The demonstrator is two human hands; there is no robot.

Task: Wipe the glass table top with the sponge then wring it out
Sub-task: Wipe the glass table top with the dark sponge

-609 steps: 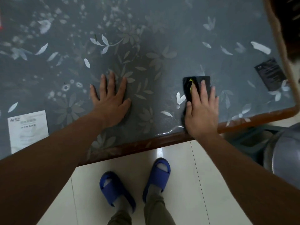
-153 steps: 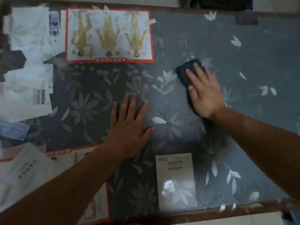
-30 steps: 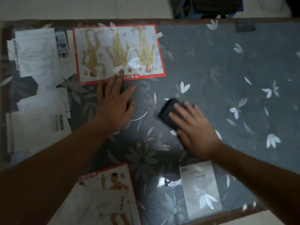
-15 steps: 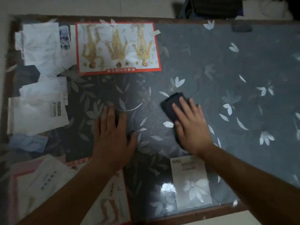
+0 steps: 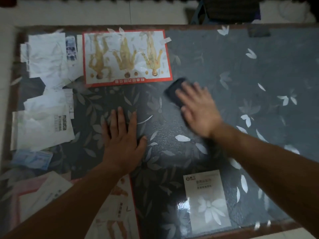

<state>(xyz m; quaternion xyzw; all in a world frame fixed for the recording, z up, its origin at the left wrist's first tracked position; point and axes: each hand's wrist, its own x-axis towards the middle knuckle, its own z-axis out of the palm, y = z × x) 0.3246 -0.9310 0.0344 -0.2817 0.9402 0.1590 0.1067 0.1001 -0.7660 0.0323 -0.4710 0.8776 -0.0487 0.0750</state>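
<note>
Currently sponge (image 5: pixel 174 91) pinned under straight fingers of my right hand (image 5: pixel 198 110), long axis along them; left hand (image 5: pixel 122 137) flat on glass (image 5: pixel 241 66).

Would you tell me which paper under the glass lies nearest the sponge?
The red-bordered chart with three yellow figures; its corner almost meets the sponge, the others lie farther.
</note>
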